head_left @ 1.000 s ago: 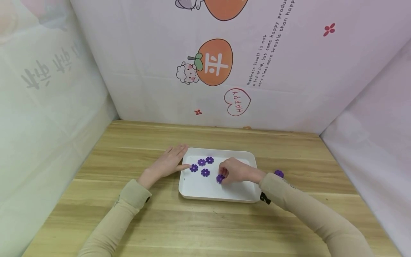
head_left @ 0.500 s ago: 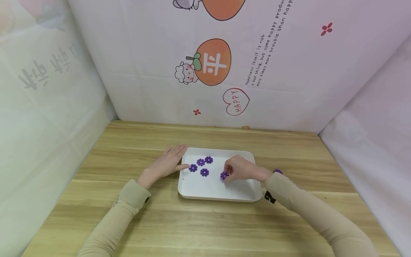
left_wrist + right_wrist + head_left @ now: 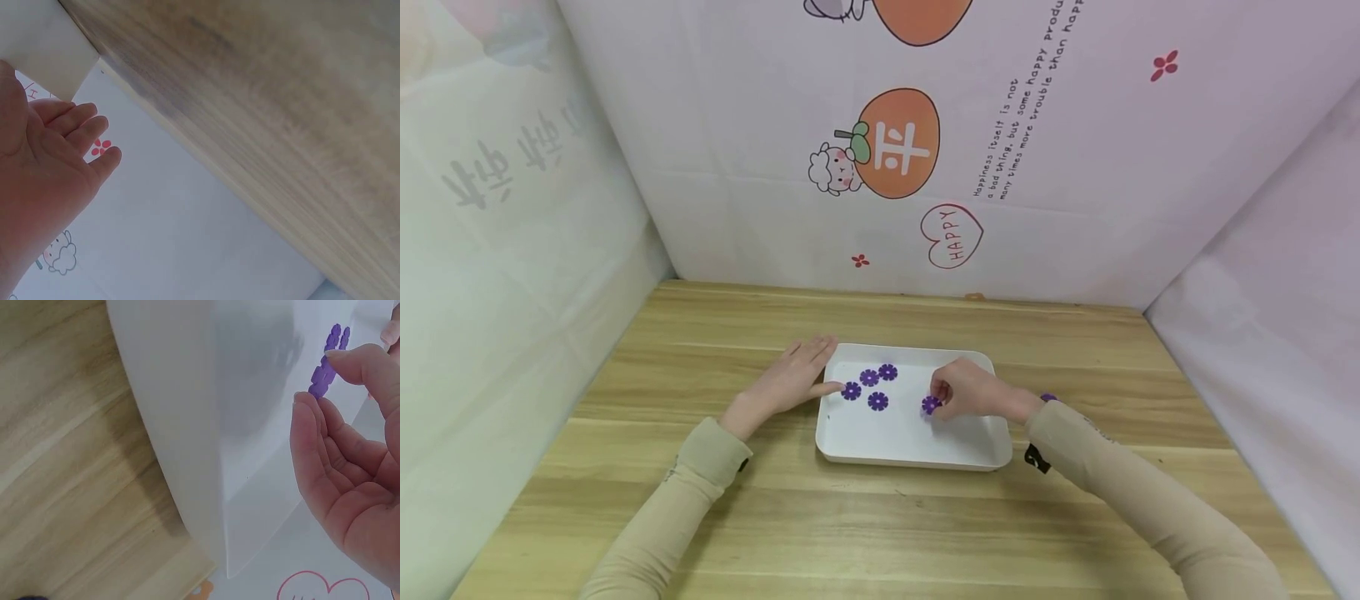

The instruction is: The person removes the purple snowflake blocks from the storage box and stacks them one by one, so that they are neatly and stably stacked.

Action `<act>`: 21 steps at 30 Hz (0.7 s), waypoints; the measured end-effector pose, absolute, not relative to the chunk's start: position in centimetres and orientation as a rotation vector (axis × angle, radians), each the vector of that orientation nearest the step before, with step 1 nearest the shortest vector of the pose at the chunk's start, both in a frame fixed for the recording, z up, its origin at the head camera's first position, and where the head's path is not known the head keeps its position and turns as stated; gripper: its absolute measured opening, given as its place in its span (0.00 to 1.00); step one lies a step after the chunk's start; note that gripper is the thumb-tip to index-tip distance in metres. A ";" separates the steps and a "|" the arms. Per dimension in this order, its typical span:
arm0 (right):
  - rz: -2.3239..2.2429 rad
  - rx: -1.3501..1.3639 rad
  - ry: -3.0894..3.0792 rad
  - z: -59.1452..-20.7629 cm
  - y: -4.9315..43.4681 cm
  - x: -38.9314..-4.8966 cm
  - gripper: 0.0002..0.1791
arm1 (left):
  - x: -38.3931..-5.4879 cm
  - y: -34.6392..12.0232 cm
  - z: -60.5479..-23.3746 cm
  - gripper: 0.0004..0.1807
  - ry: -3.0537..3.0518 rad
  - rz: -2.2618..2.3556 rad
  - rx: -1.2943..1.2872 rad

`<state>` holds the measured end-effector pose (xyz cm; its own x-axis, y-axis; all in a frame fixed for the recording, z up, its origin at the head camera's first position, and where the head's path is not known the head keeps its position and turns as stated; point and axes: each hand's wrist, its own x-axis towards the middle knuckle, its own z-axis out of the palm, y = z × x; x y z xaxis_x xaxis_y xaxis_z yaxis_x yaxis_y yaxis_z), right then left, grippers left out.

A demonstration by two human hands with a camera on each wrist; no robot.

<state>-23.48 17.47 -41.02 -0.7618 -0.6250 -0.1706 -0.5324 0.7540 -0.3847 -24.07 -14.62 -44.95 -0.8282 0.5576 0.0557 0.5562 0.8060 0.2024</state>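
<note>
In the head view, a white tray (image 3: 880, 442) sits on the table with several purple notched snowflake discs in its left half, one being a snowflake disc (image 3: 877, 402). My left hand (image 3: 793, 377) rests against the tray's left rim, its fingers straight, the thumb reaching over the edge beside the leftmost disc (image 3: 851, 391). Over the tray's right half, my right hand (image 3: 970, 390) pinches another snowflake disc (image 3: 931, 405). From the right wrist, that held disc (image 3: 324, 375) appears edge-on between thumb and fingertips. The left wrist view catches my left hand (image 3: 53, 150) from the palm side.
One more purple piece (image 3: 1049, 397) lies on the wooden table (image 3: 850, 533) right of the tray, partly covered by the right sleeve. A printed white sheet (image 3: 760, 183) stands behind the table, with white sheets at both sides.
My right hand has shifted slightly right and away from me, taking the pinched snowflake disc with it. The left hand and the other discs in the tray stay in place.
</note>
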 end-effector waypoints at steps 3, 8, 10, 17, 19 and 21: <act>-0.468 -0.887 2.679 -40.6 18.0 -23.6 0.11 | -24.1 -14.6 -44.9 0.46 2.979 0.335 0.918; -0.514 -0.821 2.678 -40.4 19.3 -23.9 0.11 | -24.2 -14.6 -45.0 0.46 2.985 0.334 0.923; -0.548 -0.792 2.663 -40.3 19.9 -23.9 0.11 | -24.2 -14.6 -45.0 0.46 2.987 0.332 0.923; -0.562 -0.756 2.718 -39.5 22.1 -24.2 0.10 | -24.1 -14.5 -45.1 0.46 2.986 0.332 0.918; -0.572 -0.781 2.738 -39.1 22.8 -24.2 0.10 | -24.0 -14.5 -45.0 0.46 2.985 0.334 0.915; -0.565 -0.793 2.770 -38.9 23.5 -24.1 0.09 | -24.0 -14.5 -44.9 0.46 2.988 0.336 0.915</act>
